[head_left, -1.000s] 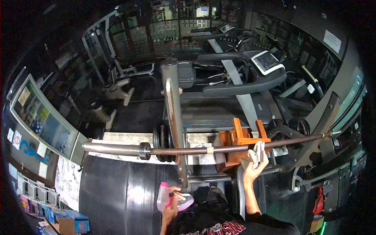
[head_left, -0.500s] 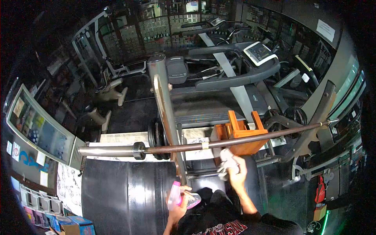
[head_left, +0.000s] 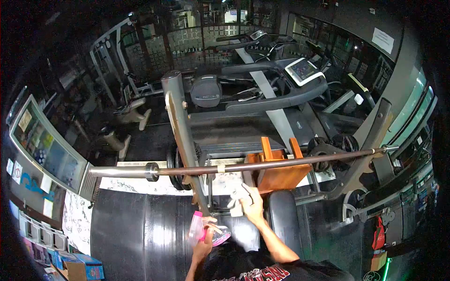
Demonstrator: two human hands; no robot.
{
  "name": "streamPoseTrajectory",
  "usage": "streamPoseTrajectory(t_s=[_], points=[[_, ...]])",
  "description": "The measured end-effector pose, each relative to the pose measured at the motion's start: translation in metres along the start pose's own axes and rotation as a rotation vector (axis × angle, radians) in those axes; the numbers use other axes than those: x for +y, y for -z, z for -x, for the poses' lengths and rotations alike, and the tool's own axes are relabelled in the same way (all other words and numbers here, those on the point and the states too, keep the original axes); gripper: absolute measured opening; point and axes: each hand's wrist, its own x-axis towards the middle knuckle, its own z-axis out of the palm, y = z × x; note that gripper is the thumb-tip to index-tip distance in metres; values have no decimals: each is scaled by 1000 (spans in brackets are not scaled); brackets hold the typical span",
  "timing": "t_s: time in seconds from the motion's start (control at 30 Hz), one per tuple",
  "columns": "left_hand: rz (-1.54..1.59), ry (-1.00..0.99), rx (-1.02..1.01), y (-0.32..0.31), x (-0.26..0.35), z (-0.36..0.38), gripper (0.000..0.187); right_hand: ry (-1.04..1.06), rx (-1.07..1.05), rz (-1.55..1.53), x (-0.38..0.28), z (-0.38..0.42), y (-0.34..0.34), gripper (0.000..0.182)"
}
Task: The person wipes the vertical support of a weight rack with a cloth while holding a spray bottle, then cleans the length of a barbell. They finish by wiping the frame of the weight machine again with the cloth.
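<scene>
In my left hand (head_left: 202,243) is a clear spray bottle (head_left: 195,228) with pink parts, my fingers wrapped round it, low in the head view. My right hand (head_left: 253,206) grips a crumpled white cloth (head_left: 237,200), held a little below the bar and apart from it. A long barbell (head_left: 262,165) runs across the view in front of me, its bare metal sleeve at the left. It lies against the left upright (head_left: 180,122) and the right upright (head_left: 375,136) of a rack. A pale band of tape (head_left: 221,168) marks the shaft.
Behind the bar stands an orange-brown wooden box (head_left: 283,177). A black padded bench (head_left: 283,215) is by my right forearm. Farther back is a treadmill (head_left: 276,100) with a console. A glass-door fridge (head_left: 47,145) stands left, cardboard boxes (head_left: 77,269) lower left.
The camera view has turned slightly, so the bar and rack sit farther left. My right hand with the cloth has shifted left and slightly away from the bar; the left still holds the bottle.
</scene>
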Motion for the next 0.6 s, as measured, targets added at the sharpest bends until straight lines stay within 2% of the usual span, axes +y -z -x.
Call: streamPoseTrajectory(t_s=[0.07, 0.1, 0.17, 0.2, 0.23, 0.3, 0.33, 0.4, 0.53, 0.6], points=[[25, 59, 23, -9, 6, 11, 14, -191, 13, -193, -2, 23, -1, 43], [31, 21, 16, -14, 4, 17, 14, -191, 14, -194, 2, 35, 5, 43], [39, -18, 8, -24, 5, 27, 15, -446, -30, -231, 15, 58, 17, 44], [46, -108, 0, -28, 6, 30, 15, -443, -29, -229, 22, 69, 24, 44], [54, -196, -8, -33, 8, 34, 15, -575, 45, -489, 26, 78, 32, 44], [144, -119, -18, -44, 13, 49, 15, -796, 134, -1012, 20, 87, 54, 43], [228, -41, -29, -49, 15, 57, 16, -809, 134, -1106, 30, 94, 63, 45], [265, -42, -49, -56, 15, 70, 17, -793, 183, -1248, 27, 94, 79, 45], [323, -66, -44, -72, 23, 88, 19, -865, 193, -1339, 7, 88, 110, 47], [352, -53, -31, -78, 22, 94, 19, -770, 56, -1294, 13, 80, 119, 47]])
